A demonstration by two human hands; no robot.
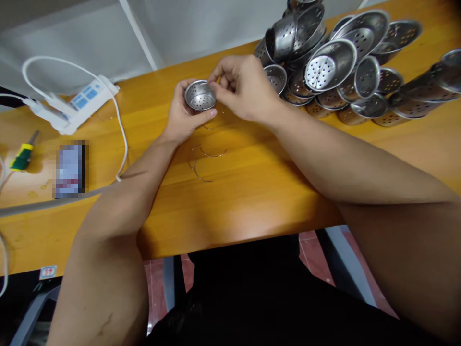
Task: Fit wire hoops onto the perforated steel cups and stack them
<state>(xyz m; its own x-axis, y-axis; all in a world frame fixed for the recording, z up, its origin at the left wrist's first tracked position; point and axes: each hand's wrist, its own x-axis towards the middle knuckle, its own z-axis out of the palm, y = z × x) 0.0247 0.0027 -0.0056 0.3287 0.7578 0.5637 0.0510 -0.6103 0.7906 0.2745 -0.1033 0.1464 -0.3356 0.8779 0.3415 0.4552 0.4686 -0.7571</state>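
A small perforated metal strainer cup (200, 97) is gripped round its side by my left hand (182, 113), its open top tilted toward me. My right hand (242, 86) is at the cup's right rim, thumb and forefinger pinched together there. Whatever lies between those fingertips, if anything, is too small to make out. Below the hands, several thin curved wires (203, 181) lie loose on the wooden table (237, 202). Right of my right hand stands a big heap of similar perforated metal cups (329, 67), some stacked inside one another.
At the left a white power strip (90, 98) with plugs and a cable lies on the table. Nearer are a blurred-out phone-like object (70, 169) and a green-yellow handled tool (23, 154). A grey-white partition (194, 29) stands behind the table.
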